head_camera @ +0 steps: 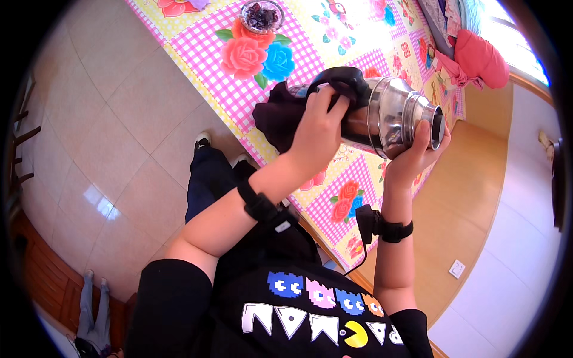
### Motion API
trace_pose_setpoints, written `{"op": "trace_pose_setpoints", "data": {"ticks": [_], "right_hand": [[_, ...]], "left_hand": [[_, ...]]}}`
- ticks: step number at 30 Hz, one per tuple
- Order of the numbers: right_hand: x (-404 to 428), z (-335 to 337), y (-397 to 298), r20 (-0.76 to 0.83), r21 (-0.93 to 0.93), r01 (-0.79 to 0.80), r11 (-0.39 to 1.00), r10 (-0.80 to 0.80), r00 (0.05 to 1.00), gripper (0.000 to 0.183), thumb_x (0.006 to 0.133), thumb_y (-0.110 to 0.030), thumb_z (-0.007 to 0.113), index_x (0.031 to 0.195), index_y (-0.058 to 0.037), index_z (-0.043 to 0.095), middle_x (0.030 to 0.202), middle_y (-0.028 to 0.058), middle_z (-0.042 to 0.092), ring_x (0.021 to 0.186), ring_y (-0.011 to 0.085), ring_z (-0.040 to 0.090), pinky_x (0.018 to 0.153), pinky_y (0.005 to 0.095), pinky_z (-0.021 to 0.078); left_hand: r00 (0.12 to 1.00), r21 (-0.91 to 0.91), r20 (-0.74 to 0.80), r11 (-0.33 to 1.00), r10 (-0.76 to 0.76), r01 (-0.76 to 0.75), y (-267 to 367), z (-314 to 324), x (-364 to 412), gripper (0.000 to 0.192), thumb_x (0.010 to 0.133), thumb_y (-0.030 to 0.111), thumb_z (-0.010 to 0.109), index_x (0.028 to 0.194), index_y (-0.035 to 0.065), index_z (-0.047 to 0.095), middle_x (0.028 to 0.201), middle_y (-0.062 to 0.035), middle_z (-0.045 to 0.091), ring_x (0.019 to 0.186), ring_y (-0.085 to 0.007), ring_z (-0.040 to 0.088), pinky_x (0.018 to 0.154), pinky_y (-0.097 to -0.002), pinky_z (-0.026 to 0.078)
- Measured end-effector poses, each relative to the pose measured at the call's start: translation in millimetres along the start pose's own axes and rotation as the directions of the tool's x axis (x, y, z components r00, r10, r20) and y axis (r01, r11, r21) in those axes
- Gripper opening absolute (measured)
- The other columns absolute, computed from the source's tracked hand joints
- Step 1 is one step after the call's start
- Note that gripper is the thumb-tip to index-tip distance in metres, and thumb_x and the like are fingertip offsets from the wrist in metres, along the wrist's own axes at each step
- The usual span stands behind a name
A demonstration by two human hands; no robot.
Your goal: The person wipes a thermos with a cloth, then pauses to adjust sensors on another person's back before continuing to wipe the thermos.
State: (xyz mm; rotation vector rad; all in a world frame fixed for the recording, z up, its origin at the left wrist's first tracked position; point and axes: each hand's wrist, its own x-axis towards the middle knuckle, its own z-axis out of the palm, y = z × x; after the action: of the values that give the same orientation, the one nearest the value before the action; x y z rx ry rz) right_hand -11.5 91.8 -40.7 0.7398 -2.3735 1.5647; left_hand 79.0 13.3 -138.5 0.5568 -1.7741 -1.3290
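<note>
A shiny steel jug point(391, 114) with a black handle point(342, 74) is held on its side above the table. My right hand point(414, 156) grips its narrow, stepped steel end, fingers and thumb around the rim. At the handle, my left hand point(320, 125) has its fingers closed on a dark purple cloth point(277, 116), bunched against the jug; whether those fingers also grip the handle is hard to see. The cloth hangs out to the left of this hand and covers part of the jug's far end.
The table has a flowered, checked tablecloth point(313, 56). On it stand a glass bowl point(278, 24) of dark pieces and, at the far right, a pink bundle point(481, 58) beside piled fabric. A person's legs point(87, 304) show by a wooden bench point(49, 264) at lower left.
</note>
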Motion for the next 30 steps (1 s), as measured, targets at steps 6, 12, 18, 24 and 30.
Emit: {"op": "trace_pose_setpoints", "data": {"ticks": [6,12,18,24,30], "right_hand": [[-4,-1,4,-0.005,-0.029,0.07,0.997,-0.07,0.998,0.043,0.084,-0.027,0.058,0.113,-0.0004,0.04,0.103,0.0092,0.049,0.092,0.015,0.05,0.08,0.0268,0.0412],[-4,0,1,-0.001,0.027,0.024,0.999,-0.024,1.0,0.042,0.084,-0.025,0.059,0.113,-0.0007,0.041,0.103,0.0099,0.05,0.093,0.016,0.05,0.081,0.0281,0.0416],[-6,2,2,-0.011,0.045,0.023,0.999,-0.023,1.0,0.041,0.084,-0.025,0.058,0.113,-0.0015,0.041,0.103,0.01,0.05,0.093,0.0164,0.05,0.081,0.0281,0.0419],[-6,1,1,-0.002,0.029,0.041,0.999,-0.041,0.999,0.041,0.084,-0.024,0.058,0.113,-0.0011,0.041,0.102,0.0105,0.05,0.094,0.0165,0.049,0.082,0.028,0.0411],[-6,3,-2,-0.021,0.052,0.024,0.998,-0.023,1.0,0.041,0.084,-0.026,0.058,0.112,-0.001,0.041,0.102,0.01,0.05,0.091,0.0157,0.049,0.081,0.0277,0.0407]], "left_hand": [[0.968,0.404,0.209,0.913,-0.141,0.045,-32,-12,-17,0.039,0.073,0.001,0.051,0.112,-0.0009,0.046,0.098,-0.0136,0.048,0.091,-0.0307,0.053,0.071,-0.0373,0.048],[0.988,-0.012,0.126,0.996,-0.09,0.092,15,-16,1,0.035,0.076,0.0,0.048,0.111,-0.0006,0.047,0.097,-0.0167,0.047,0.091,-0.0351,0.053,0.073,-0.0416,0.048],[0.958,0.208,0.179,0.961,-0.222,0.183,-25,-9,-17,0.034,0.076,0.002,0.05,0.109,0.0003,0.046,0.096,-0.0148,0.048,0.091,-0.0324,0.053,0.072,-0.039,0.048],[0.995,0.045,0.098,0.999,0.015,-0.019,11,-13,-29,0.033,0.073,-0.001,0.049,0.106,-0.004,0.047,0.092,-0.019,0.043,0.091,-0.0344,0.05,0.076,-0.0372,0.045],[0.985,0.293,0.156,0.956,-0.068,0.02,-1,-3,-35,0.039,0.072,0.0,0.049,0.111,-0.0052,0.045,0.099,-0.0167,0.046,0.09,-0.029,0.051,0.073,-0.0306,0.048]]}}
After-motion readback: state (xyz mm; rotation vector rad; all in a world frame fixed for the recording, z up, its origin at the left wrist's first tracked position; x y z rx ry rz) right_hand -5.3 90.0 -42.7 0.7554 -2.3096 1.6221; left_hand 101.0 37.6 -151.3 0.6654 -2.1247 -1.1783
